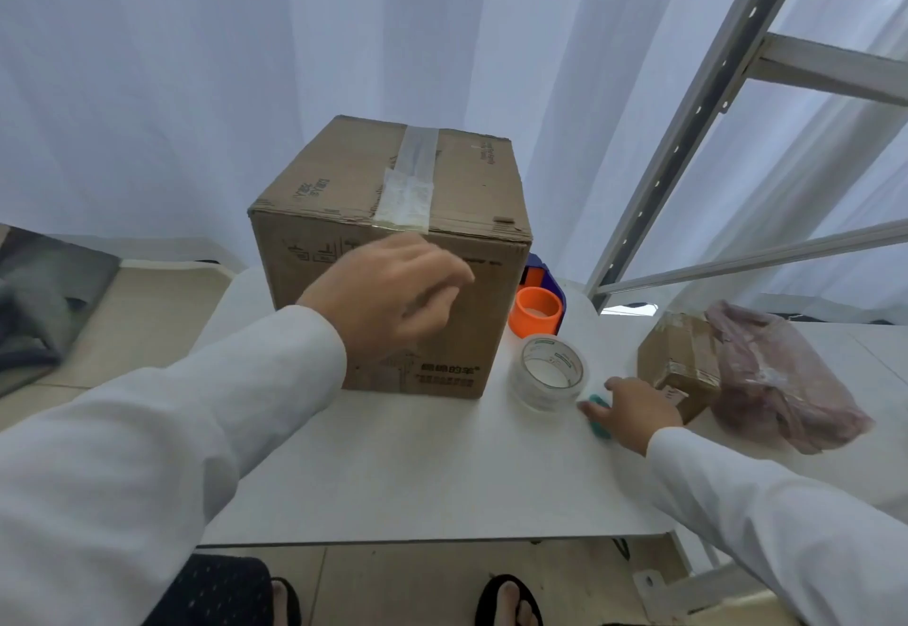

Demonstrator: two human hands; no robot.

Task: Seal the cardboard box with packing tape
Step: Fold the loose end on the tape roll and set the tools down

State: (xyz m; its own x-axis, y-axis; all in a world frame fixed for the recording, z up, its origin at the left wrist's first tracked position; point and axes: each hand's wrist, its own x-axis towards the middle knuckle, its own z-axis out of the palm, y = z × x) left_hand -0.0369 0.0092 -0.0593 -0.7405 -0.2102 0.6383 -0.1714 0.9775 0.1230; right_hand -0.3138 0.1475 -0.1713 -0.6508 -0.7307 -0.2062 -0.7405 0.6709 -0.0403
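Note:
A brown cardboard box (344,183) stands on the white table (393,468), flaps closed, with a strip of clear tape (410,178) running down its top seam. My left hand (388,296) hovers in front of the box's near face, fingers loosely curled, holding nothing. A roll of clear packing tape (549,372) lies flat to the right of the box. My right hand (634,411) rests on the table just right of the roll, its fingers over a small teal object (598,421).
An orange and blue tape dispenser (538,311) sits behind the clear roll. A small taped carton (675,365) and a pink plastic bag (781,379) lie at the right. A metal shelf frame (688,134) rises at the right; white curtains hang behind.

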